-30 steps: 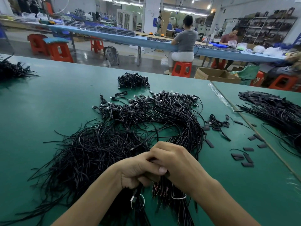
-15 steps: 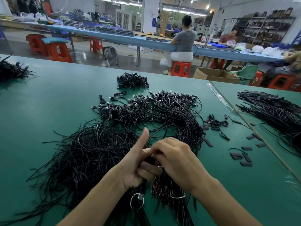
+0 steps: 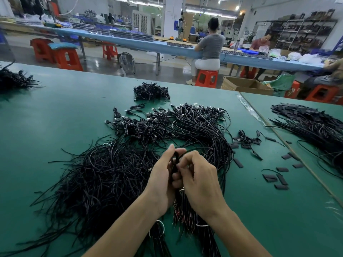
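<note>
A big heap of thin black cables [image 3: 104, 175] covers the middle of the green table [image 3: 55, 115]. My left hand [image 3: 160, 180] and my right hand [image 3: 199, 184] meet over its near edge. Between them stands a black cable piece [image 3: 176, 160], which the fingers of both hands pinch. My left thumb points up beside it. Below the hands lies a bundle of cables with bare red ends [image 3: 182, 212], tied with a white band [image 3: 201, 225]. A second white band [image 3: 157, 228] circles cables under my left wrist.
Cables with connectors [image 3: 196, 115] lie behind the heap and a small bundle [image 3: 151, 91] farther back. Short black sleeves [image 3: 274, 178] are scattered at the right. More cables [image 3: 311, 125] cover the neighbouring table. People sit on red stools at a blue bench [image 3: 211, 51].
Both hands have lifted slightly and moved away from me. The right hand's fingers have uncurled from the fist and now pinch a cable piece held upright between the hands.
</note>
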Demonstrator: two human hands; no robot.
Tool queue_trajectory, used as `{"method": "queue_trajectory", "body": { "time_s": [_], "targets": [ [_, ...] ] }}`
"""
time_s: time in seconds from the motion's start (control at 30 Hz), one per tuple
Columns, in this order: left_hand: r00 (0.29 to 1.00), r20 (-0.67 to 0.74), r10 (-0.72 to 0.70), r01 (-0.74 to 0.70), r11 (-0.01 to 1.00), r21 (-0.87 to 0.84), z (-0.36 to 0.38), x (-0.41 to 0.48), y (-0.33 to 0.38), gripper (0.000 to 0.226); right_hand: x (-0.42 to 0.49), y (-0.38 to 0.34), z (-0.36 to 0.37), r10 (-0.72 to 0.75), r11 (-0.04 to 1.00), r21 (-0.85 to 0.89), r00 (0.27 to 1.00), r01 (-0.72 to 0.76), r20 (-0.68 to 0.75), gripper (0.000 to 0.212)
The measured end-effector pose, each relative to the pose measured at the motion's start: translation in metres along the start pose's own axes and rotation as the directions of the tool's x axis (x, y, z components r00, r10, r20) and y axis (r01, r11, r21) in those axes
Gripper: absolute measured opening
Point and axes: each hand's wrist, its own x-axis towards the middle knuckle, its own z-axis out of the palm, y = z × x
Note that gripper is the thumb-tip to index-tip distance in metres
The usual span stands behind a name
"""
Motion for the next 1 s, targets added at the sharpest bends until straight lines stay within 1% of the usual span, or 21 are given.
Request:
{"method": "queue_trajectory", "body": {
  "time_s": [0.07, 0.1, 0.17, 0.2, 0.27, 0.33, 0.43, 0.5, 0.57, 0.6, 0.67, 0.7, 0.73, 0.77, 0.83, 0.87, 0.93, 1.0],
  "targets": [
    [0.994, 0.103, 0.043, -0.049, 0.997, 0.055, -0.003, -0.001, -0.001, 0.03, 0.003, 0.001, -0.003, 0.064, 0.993, 0.105, 0.997, -0.061, -0.031, 0.036],
    [0.987, 0.15, 0.057, -0.069, 0.995, 0.078, -0.005, -0.002, -0.001, 0.032, 0.005, 0.002, -0.007, 0.065, 0.99, 0.125, 0.997, -0.059, -0.047, 0.038],
    [0.978, 0.198, 0.073, -0.101, 0.986, 0.134, -0.012, -0.003, 0.003, 0.035, 0.008, 0.004, -0.013, 0.035, 0.994, 0.108, 0.996, -0.026, -0.083, 0.038],
    [0.975, 0.208, 0.08, -0.121, 0.973, 0.196, -0.015, -0.004, 0.005, 0.035, 0.009, 0.004, -0.015, 0.025, 0.995, 0.095, 0.995, -0.015, -0.095, 0.038],
    [0.97, 0.222, 0.1, -0.179, 0.912, 0.37, -0.017, -0.007, 0.008, 0.031, 0.009, 0.003, -0.016, 0.015, 0.996, 0.094, 0.995, -0.007, -0.095, 0.039],
    [0.961, 0.233, 0.147, -0.245, 0.844, 0.478, -0.019, -0.008, 0.008, 0.026, 0.009, 0.002, -0.016, 0.008, 0.997, 0.076, 0.994, 0.0, -0.106, 0.039],
    [0.923, 0.237, 0.304, -0.385, 0.764, 0.517, -0.016, -0.01, 0.005, 0.02, 0.008, -0.001, -0.013, 0.028, 0.994, 0.112, 0.99, -0.012, -0.142, 0.035],
    [0.877, 0.211, 0.431, -0.476, 0.724, 0.5, -0.012, -0.012, 0.001, 0.018, 0.005, -0.003, -0.009, 0.094, 0.976, 0.209, 0.984, -0.061, -0.149, 0.031],
    [0.83, 0.169, 0.531, -0.546, 0.711, 0.443, -0.009, -0.013, -0.004, 0.016, 0.003, -0.007, -0.004, 0.2, 0.923, 0.358, 0.97, -0.141, -0.135, 0.024],
    [0.816, 0.151, 0.559, -0.567, 0.718, 0.403, -0.007, -0.013, -0.006, 0.016, 0.002, -0.01, -0.003, 0.253, 0.884, 0.432, 0.959, -0.177, -0.124, 0.022],
    [0.798, 0.131, 0.588, -0.597, 0.742, 0.304, -0.004, -0.013, -0.01, 0.019, 0.002, -0.014, -0.003, 0.328, 0.793, 0.565, 0.941, -0.226, -0.084, 0.024],
    [0.786, 0.127, 0.605, -0.612, 0.735, 0.29, -0.003, -0.014, -0.01, 0.019, 0.002, -0.016, -0.004, 0.352, 0.748, 0.616, 0.935, -0.247, -0.053, 0.026],
    [0.764, 0.12, 0.633, -0.632, 0.699, 0.334, -0.004, -0.013, -0.01, 0.018, 0.002, -0.016, -0.005, 0.371, 0.703, 0.66, 0.928, -0.266, -0.02, 0.027],
    [0.737, 0.125, 0.664, -0.642, 0.632, 0.434, -0.006, -0.012, -0.008, 0.018, 0.003, -0.016, -0.007, 0.389, 0.651, 0.703, 0.921, -0.287, 0.015, 0.027],
    [0.693, 0.191, 0.695, -0.629, 0.453, 0.632, -0.012, -0.009, -0.002, 0.022, 0.003, -0.015, -0.011, 0.411, 0.535, 0.779, 0.906, -0.327, 0.098, 0.023],
    [0.678, 0.241, 0.694, -0.635, 0.388, 0.669, -0.014, -0.008, 0.002, 0.024, 0.003, -0.015, -0.014, 0.41, 0.483, 0.807, 0.902, -0.341, 0.135, 0.02],
    [0.672, 0.341, 0.657, -0.675, 0.354, 0.648, -0.017, -0.007, 0.009, 0.026, 0.004, -0.014, -0.018, 0.388, 0.414, 0.841, 0.903, -0.349, 0.183, 0.014],
    [0.689, 0.393, 0.609, -0.68, 0.357, 0.64, -0.017, -0.008, 0.015, 0.026, 0.005, -0.013, -0.02, 0.36, 0.402, 0.849, 0.912, -0.343, 0.198, 0.018]
  ]
}}
